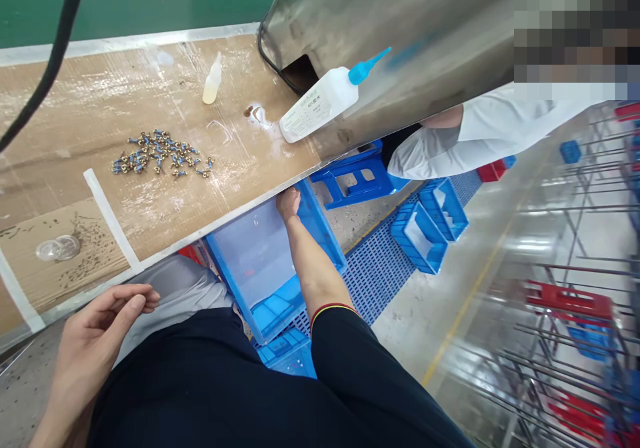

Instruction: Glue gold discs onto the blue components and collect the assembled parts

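Note:
My left hand (113, 318) hovers over my lap by the bench's front edge. Its fingers are curled loosely together with the thumb close against them, and no object shows between them. My right arm reaches down across a large blue crate (231, 295), with my right hand (289, 203) at its far end, just below the bench edge. That hand's fingers are mostly hidden, so I cannot see whether they hold anything. A pale, translucent sheet or liner (255, 251) lies in the crate. On the bench lies a pile of small brass-coloured parts with blue bits (163, 151).
A large white glue bottle (320, 105) with blue nozzle leans by a metal housing (425, 28). A small dropper bottle (213, 81) and clear round discs (58, 248) rest on the bench (165, 215). A blue stool (357, 178), more crates (420, 238) and a person's white-clothed arm (480, 128) are rightward.

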Demonstrator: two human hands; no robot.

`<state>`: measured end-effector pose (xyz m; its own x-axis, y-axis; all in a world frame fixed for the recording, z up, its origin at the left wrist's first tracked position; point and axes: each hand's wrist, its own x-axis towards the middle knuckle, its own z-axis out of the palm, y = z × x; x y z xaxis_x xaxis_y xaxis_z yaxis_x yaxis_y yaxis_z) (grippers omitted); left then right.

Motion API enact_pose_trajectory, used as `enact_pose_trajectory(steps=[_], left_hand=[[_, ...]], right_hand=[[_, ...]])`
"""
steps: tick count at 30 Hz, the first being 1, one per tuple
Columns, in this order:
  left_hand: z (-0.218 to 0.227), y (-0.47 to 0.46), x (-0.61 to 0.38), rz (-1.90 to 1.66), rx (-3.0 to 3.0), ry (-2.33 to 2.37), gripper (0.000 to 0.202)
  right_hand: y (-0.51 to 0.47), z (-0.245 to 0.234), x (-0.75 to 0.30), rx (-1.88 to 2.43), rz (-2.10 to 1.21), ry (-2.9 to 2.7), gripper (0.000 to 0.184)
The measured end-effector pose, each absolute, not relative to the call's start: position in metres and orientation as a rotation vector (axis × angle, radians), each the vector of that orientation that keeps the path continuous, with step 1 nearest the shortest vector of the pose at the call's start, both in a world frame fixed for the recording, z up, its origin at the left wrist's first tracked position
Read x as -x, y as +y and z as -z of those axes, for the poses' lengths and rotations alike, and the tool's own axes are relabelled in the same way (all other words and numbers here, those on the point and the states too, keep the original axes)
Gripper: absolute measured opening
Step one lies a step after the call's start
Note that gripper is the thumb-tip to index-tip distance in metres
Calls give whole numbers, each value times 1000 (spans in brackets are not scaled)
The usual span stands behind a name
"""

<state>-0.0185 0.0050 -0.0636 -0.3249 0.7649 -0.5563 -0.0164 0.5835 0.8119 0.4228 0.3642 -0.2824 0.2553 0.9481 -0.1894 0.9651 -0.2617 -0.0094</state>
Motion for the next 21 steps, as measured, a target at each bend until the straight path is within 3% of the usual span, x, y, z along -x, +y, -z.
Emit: enact_pose_trajectory(steps=[14, 21], left_hand=[[58, 7, 14, -930, -609, 1711, 39], [45, 8, 8, -969, -552, 1693, 43]], right_hand=[[366, 277, -417, -2557, 381, 1825, 45], [339, 244, -414, -2825, 483, 1960, 36]])
